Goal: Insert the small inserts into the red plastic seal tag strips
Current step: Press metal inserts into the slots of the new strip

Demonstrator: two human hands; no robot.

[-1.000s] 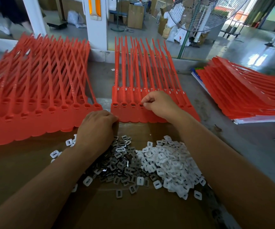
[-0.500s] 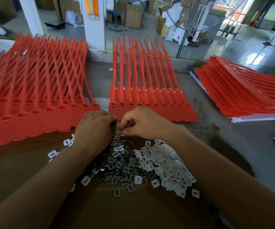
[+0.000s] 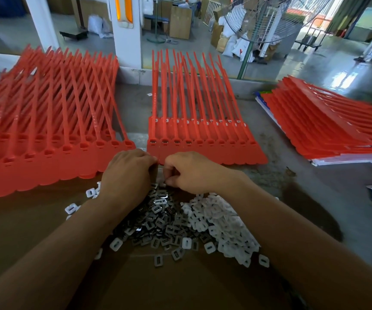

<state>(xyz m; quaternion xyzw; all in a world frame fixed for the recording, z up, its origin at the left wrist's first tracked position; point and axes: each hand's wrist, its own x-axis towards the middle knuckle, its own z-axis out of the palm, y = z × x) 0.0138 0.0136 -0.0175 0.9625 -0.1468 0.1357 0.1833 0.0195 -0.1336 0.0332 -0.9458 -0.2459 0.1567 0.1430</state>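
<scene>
At near edge of middle strips [image 3: 205, 153], over inserts [image 3: 169, 224] heap: pick single insert, turn flat, seat square in next strip, press flush. Left hand [image 3: 128, 173], right hand [image 3: 189, 172] knuckles up, nearly touching, fingers curled under; whether either pinches insert, cannot tell.

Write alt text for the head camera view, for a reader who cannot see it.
The left hand and right hand are close together, fingers curled, over a pile of grey and white inserts on brown cardboard, at the near edge of the middle red seal tag strips. More red strips lie in a left stack and a right stack.
</scene>
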